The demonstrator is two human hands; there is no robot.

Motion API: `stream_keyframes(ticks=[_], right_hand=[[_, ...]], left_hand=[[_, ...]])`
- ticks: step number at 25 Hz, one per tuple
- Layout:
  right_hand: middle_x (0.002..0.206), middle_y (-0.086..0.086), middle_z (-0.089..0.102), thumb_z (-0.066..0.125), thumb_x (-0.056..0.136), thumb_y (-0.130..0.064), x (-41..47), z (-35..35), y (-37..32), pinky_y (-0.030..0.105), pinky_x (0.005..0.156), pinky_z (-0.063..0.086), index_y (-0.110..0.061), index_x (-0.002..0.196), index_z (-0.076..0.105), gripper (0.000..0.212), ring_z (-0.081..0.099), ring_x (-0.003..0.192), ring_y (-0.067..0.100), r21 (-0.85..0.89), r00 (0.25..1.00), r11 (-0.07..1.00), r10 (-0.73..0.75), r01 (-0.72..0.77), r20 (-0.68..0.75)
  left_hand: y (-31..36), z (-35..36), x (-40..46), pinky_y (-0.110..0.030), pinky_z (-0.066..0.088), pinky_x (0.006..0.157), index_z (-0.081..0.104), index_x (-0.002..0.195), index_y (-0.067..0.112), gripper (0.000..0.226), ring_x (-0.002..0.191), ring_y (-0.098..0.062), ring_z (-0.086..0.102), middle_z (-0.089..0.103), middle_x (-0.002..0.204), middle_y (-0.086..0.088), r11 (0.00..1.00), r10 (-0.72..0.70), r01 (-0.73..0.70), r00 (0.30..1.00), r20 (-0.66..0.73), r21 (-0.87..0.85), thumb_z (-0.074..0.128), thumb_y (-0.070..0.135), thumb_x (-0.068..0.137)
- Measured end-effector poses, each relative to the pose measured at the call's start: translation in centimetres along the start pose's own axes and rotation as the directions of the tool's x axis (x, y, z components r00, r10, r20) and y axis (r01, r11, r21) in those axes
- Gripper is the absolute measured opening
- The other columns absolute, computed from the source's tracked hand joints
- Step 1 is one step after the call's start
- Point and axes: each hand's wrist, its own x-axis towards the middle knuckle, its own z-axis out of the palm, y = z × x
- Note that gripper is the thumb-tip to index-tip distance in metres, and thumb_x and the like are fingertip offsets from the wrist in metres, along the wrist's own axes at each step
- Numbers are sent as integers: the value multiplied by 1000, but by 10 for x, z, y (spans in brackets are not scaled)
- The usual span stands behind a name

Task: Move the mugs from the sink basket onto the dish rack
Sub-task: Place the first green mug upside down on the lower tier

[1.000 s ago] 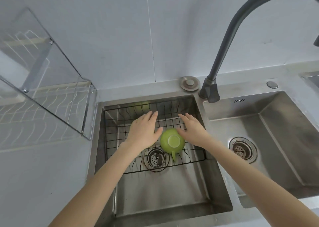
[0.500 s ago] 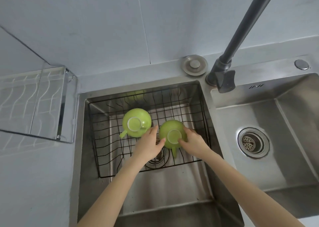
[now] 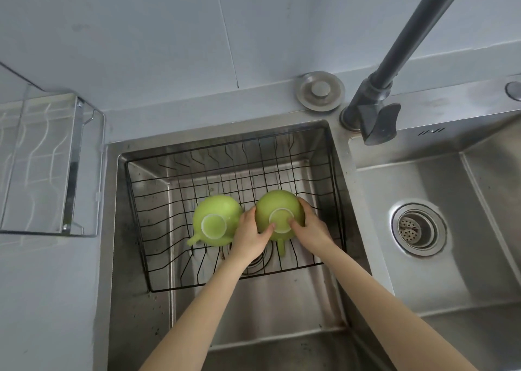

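Two green mugs sit upside down in the black wire sink basket (image 3: 146, 218) inside the left sink bowl. The right mug (image 3: 277, 205) has its handle pointing toward me. My left hand (image 3: 249, 236) grips its left side and my right hand (image 3: 311, 229) grips its right side, thumbs on its base ring. The left mug (image 3: 217, 215) stands free beside my left hand, its handle pointing down-left. The dish rack (image 3: 42, 162) with white wire dividers sits on the counter at the left.
A dark grey faucet (image 3: 377, 114) rises behind the divider between the bowls. A round metal cap (image 3: 320, 90) lies on the back ledge. The right sink bowl has a drain strainer (image 3: 417, 228). A tiled wall stands behind.
Both hands have closed in around the right mug, thumbs now on its base. The view has tilted down and moved closer to the sink.
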Motion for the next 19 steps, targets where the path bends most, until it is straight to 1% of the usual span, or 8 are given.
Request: stream_keyframes(ticks=[4, 8, 11, 16, 18, 19], right_hand=[[143, 15, 42, 46, 94, -21, -1, 2, 0, 33, 102, 38, -17, 145, 19, 58, 44, 128, 32, 15, 1000, 1000, -2, 3, -16], [143, 14, 44, 48, 93, -19, -2, 1, -1, 34, 103, 38, -15, 144, 22, 58, 44, 128, 31, 45, 1000, 999, -6, 7, -22], [142, 14, 45, 50, 92, -18, -7, 0, -2, 35, 104, 38, -14, 143, 24, 58, 44, 128, 31, 72, 999, 997, -9, 12, -36], [140, 15, 47, 52, 91, -19, -20, -5, -5, 38, 105, 38, -13, 142, 28, 57, 46, 127, 31, 80, 995, 995, -48, 54, -83], [140, 13, 48, 52, 91, -22, -29, -8, -8, 39, 105, 40, -16, 142, 28, 57, 47, 126, 31, 76, 993, 995, -60, 68, -103], [139, 12, 49, 52, 91, -24, -34, -9, -10, 39, 104, 40, -18, 142, 28, 57, 47, 125, 30, 63, 991, 995, -66, 74, -115]], left_hand=[[-2, 1, 1, -41, 41, 103, 33, 136, 5, 60, 118, -31, 51, 44, 134, -18, 1000, -5, 4, 1000, -21, -22, 59, 20, 85], [-2, -1, 0, -44, 38, 107, 29, 139, 5, 62, 125, -31, 46, 39, 140, -18, 998, -27, 27, 1000, -7, -57, 57, 19, 86], [0, 0, -1, -42, 37, 108, 25, 141, 5, 63, 127, -30, 45, 36, 144, -16, 999, -15, 15, 1000, 4, -38, 56, 17, 87], [2, -3, -13, -41, 37, 108, 26, 141, 7, 64, 126, -29, 46, 38, 142, -14, 996, -2, 0, 1000, -25, -87, 57, 18, 86], [5, -8, -21, -37, 36, 109, 27, 141, 9, 63, 126, -27, 45, 38, 143, -13, 992, 11, -16, 999, -45, -124, 57, 18, 86], [7, -10, -25, -31, 35, 108, 27, 141, 9, 62, 127, -26, 44, 36, 144, -12, 989, 20, -27, 998, -53, -147, 57, 19, 87]])
